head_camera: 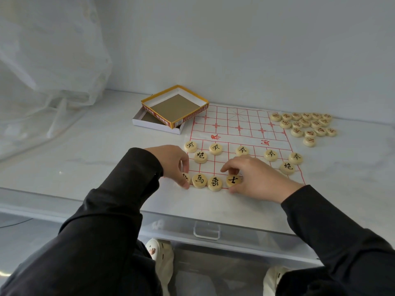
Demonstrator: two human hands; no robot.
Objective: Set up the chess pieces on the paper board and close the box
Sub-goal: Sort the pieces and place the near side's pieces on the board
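A white paper board (239,124) with a red grid lies on the white surface. Black-lettered wooden discs stand on its near half: several in a row (215,148), two behind them (200,157), and a front row (214,183). My left hand (173,162) pinches the leftmost front-row disc (185,177), which is mostly hidden by the fingers. My right hand (254,178) grips the front-row disc (234,180) next to it; pieces further right are hidden under that hand. Red-lettered discs (305,126) lie in a heap off the board's far right corner. The open yellow-rimmed box (174,106) sits on its white part (156,122).
A wall runs behind the surface. A sheer white curtain (49,67) hangs at the left. Below the front edge is a clear plastic drawer with a handle (207,230). Light shoes (159,253) show beneath.
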